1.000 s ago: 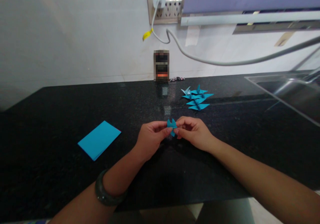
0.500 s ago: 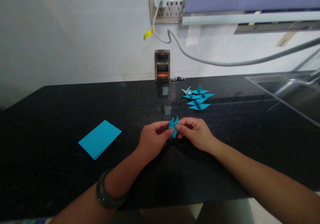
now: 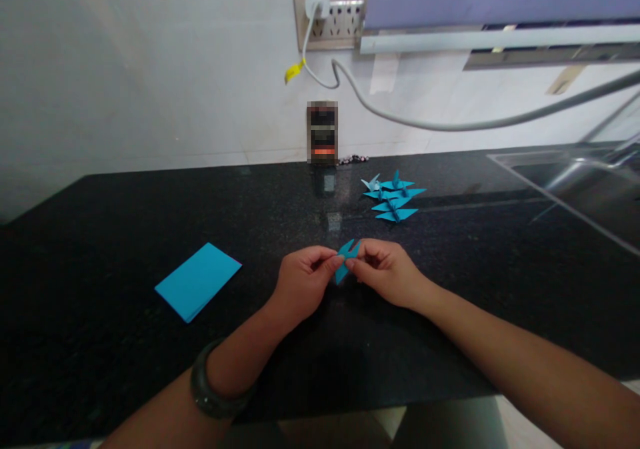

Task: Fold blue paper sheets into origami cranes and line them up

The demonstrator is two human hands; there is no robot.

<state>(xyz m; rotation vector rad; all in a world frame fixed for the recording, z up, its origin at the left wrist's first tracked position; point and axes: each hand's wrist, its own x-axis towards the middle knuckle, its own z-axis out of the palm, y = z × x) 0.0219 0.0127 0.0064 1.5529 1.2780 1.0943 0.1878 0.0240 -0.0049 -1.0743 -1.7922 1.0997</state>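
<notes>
Paper piece, blue & folded w/ 2 pts up, sits b/w L hand and R hand, thumbs & fingers closed on opp. sides of it, close to ctr. of blk counter. Folded birds, mostly blue, lie bunched just beyond R hand; blue paper stack rests well left of L hand. Pixelated item stands against wall.
</notes>
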